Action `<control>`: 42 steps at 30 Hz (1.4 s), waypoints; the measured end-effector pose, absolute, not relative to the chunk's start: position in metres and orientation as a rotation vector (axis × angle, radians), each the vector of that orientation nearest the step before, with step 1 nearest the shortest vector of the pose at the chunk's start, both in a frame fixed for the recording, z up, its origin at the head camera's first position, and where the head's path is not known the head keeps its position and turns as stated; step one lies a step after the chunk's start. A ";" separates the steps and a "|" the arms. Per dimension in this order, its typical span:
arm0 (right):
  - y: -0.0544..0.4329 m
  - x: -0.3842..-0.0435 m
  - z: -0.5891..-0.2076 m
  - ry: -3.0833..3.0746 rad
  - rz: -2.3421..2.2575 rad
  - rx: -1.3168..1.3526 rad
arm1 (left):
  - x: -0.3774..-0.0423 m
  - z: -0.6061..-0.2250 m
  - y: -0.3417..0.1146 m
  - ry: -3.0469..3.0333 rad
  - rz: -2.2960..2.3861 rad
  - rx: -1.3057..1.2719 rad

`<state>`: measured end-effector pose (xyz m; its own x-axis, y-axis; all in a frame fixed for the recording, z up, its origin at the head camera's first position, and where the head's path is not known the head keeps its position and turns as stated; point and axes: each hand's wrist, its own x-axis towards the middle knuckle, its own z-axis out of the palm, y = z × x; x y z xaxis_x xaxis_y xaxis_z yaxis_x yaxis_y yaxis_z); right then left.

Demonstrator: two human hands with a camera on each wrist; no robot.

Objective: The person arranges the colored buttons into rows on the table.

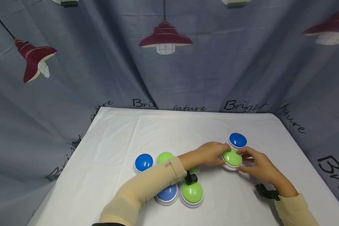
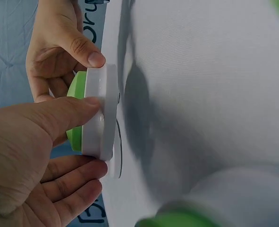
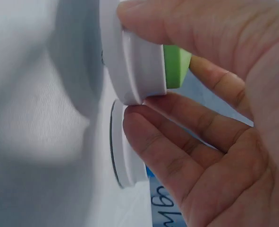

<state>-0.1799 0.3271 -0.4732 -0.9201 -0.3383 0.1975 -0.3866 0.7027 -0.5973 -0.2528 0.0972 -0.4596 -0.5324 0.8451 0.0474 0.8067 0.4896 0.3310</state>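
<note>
A push button with a green dome (image 1: 232, 157) and a white base is held between both hands at the right of the table. My left hand (image 1: 212, 153) pinches it from the left, its thumb on the base rim in the left wrist view. From the right, my right hand (image 1: 259, 165) grips the same base (image 3: 134, 66) between thumb and fingers. In both wrist views the button stands on edge with a gap to the cloth and a shadow beside it. Just behind it sits a blue-domed button (image 1: 238, 139).
Left of the hands stand a blue button (image 1: 144, 162), a green one (image 1: 165, 156), another blue one (image 1: 168, 193) and a green one (image 1: 192, 192); the left forearm partly covers this group. A white cloth covers the table (image 1: 113, 138). A grey printed curtain (image 1: 101, 62) hangs behind.
</note>
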 end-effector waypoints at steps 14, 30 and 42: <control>0.310 -0.174 -0.470 -2.783 0.998 0.711 | -0.238 -0.452 0.069 2.616 0.511 1.481; 0.296 -0.161 -0.468 -2.768 1.007 0.825 | -0.212 -0.451 0.050 2.648 0.436 1.469; 0.287 -0.150 -0.471 -2.800 1.055 0.848 | -0.199 -0.459 0.042 2.630 0.423 1.500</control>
<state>-0.1499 0.2873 -0.4711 -0.8508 -0.4802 0.2134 -0.5016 0.6214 -0.6019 -0.1991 0.0425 -0.4588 -0.5158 0.8544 0.0633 0.8311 0.4811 0.2789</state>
